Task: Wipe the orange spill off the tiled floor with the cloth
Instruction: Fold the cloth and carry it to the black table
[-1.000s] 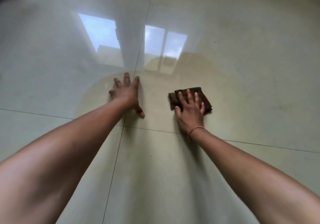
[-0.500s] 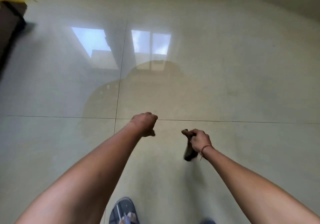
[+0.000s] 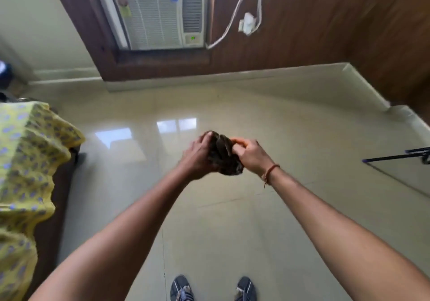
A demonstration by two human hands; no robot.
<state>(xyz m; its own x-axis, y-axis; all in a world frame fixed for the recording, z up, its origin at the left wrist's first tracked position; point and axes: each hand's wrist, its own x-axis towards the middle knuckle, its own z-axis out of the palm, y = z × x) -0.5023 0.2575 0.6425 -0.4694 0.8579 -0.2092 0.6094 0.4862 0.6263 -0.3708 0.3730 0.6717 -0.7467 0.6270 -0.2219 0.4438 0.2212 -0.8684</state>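
A dark brown cloth (image 3: 223,155) is bunched up in the air in front of me, held between both hands well above the glossy beige tiled floor (image 3: 256,219). My left hand (image 3: 197,156) grips its left side with fingers curled over the top. My right hand (image 3: 250,155), with a red thread at the wrist, pinches its right side. No orange spill shows on the tiles in view.
A bed with a yellow patterned sheet (image 3: 25,172) stands at the left. A window air conditioner (image 3: 158,19) sits in the dark wood wall ahead. A black stand leg (image 3: 395,157) reaches in from the right. My two shoes (image 3: 214,289) are at the bottom.
I have risen from the floor to standing. The cloth came up off the tiles in my right hand, and my left hand has now joined it on the cloth.
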